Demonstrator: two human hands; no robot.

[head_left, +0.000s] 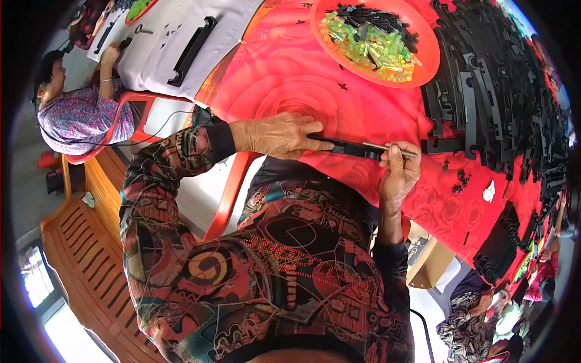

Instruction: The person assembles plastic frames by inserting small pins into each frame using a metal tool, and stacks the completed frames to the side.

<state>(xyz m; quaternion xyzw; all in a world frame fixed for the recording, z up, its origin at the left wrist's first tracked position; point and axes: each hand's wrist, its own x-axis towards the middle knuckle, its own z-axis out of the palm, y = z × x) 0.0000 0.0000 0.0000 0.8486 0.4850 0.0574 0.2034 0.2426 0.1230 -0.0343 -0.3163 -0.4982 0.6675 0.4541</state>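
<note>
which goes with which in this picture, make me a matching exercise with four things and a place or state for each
Things:
1. left hand
2. right hand
3. red dish
4. wooden bench

Places and states:
A. filled with green-yellow pieces and black pieces
B. gripping a thin metallic rod
C. slatted, at the lower left of the picture
D. holding the left end of a black strip

Right pairs: 1-D, 2-B, 3-A, 4-C

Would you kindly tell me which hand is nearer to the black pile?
Right. The right hand is just left of the black pile; the left hand is farther left.
</note>
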